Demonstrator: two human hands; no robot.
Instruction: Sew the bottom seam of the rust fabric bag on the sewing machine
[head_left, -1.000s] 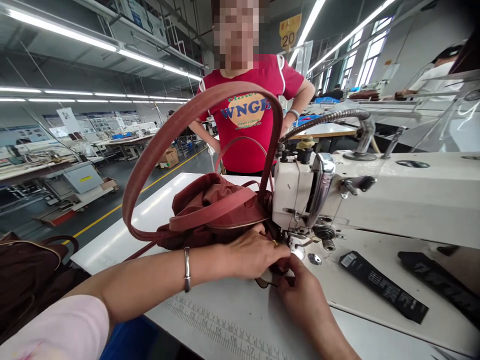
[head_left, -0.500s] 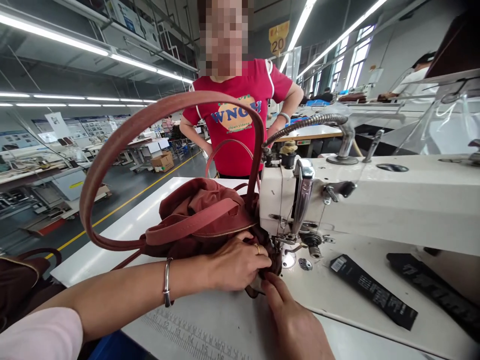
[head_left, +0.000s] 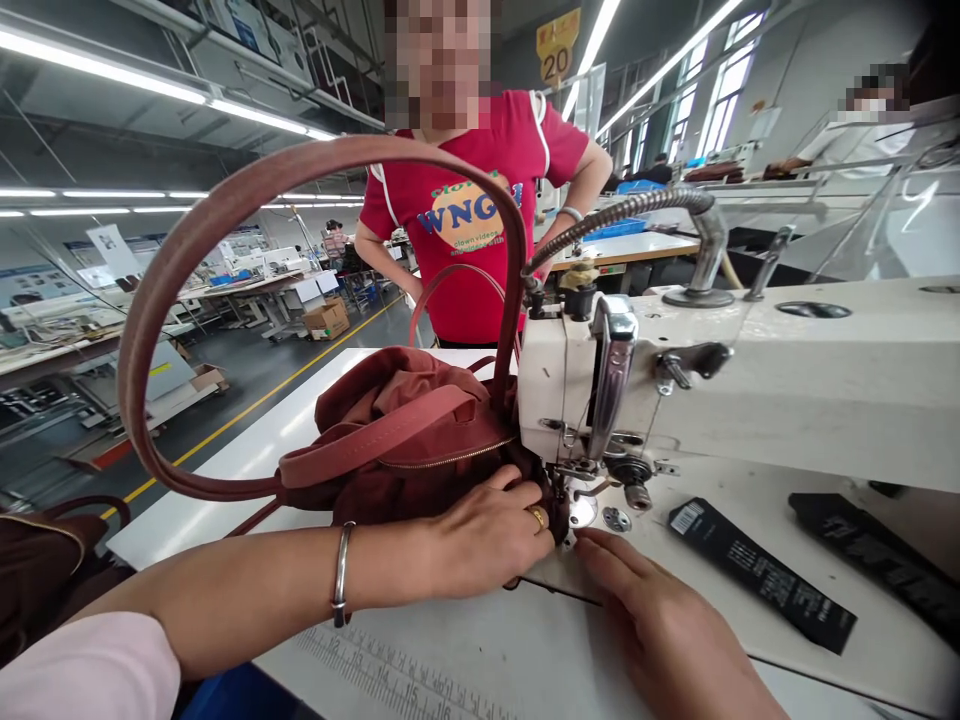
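Observation:
A dark red bag (head_left: 420, 440) with long looped handles lies against the head of a white sewing machine (head_left: 559, 390). My left hand (head_left: 491, 530), with a ring and a bracelet, has its fingers curled on the bag's edge beside the needle area, pressing the fabric. My right hand (head_left: 637, 590) rests on the machine bed just right of the needle area, fingers stretched out and close together. Nothing shows in it, and its thumb is hidden. The bag's edge under the needle is mostly hidden.
Two black printed tags (head_left: 761, 575) lie on the machine bed at the right. A person in a red shirt (head_left: 472, 230) stands behind the table. Another brown bag (head_left: 37, 570) is at the far left. A printed ruler scale (head_left: 375, 670) runs along the front.
My right hand has moved right, off the bag's edge and onto the machine bed. My left hand has shifted slightly right along the bag. The view has shifted slightly.

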